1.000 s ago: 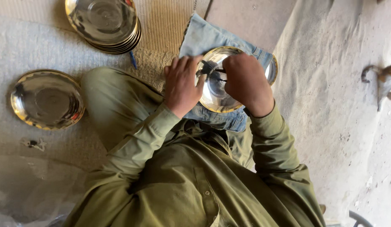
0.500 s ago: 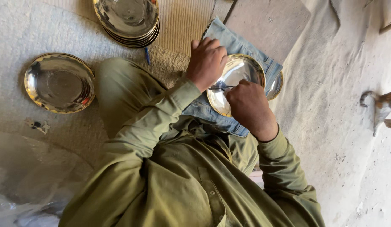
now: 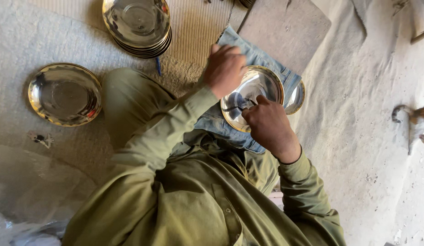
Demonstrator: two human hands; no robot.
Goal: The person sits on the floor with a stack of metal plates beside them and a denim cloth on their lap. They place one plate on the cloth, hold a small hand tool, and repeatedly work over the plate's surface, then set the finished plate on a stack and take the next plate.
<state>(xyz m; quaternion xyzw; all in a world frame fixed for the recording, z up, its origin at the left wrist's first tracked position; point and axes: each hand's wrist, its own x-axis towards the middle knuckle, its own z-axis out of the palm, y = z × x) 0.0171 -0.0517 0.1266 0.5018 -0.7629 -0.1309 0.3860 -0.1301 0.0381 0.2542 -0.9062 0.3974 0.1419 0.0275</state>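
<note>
A shiny steel plate with a brass-coloured rim [image 3: 262, 82] lies on a folded blue denim cloth [image 3: 266, 57] over my lap. My left hand [image 3: 224, 68] grips the plate's left edge, fingers curled over the rim. At the plate's near edge, my right hand [image 3: 266, 125] is closed around a thin dark tool [image 3: 249, 102] whose tip touches the plate's inner surface. A second plate [image 3: 297, 98] pokes out from under the first on the right.
A stack of several similar plates [image 3: 137, 23] stands at the top left, and a single plate [image 3: 64, 93] lies on the grey mat at left. A blue pen [image 3: 158, 66] lies near my knee. A grey board [image 3: 285, 29] sits beyond the cloth. A cat [image 3: 415, 118] is at the right edge.
My left hand has shifted from over the plate to its left rim. My right hand has drawn back to the near edge, still holding the tool against the plate.
</note>
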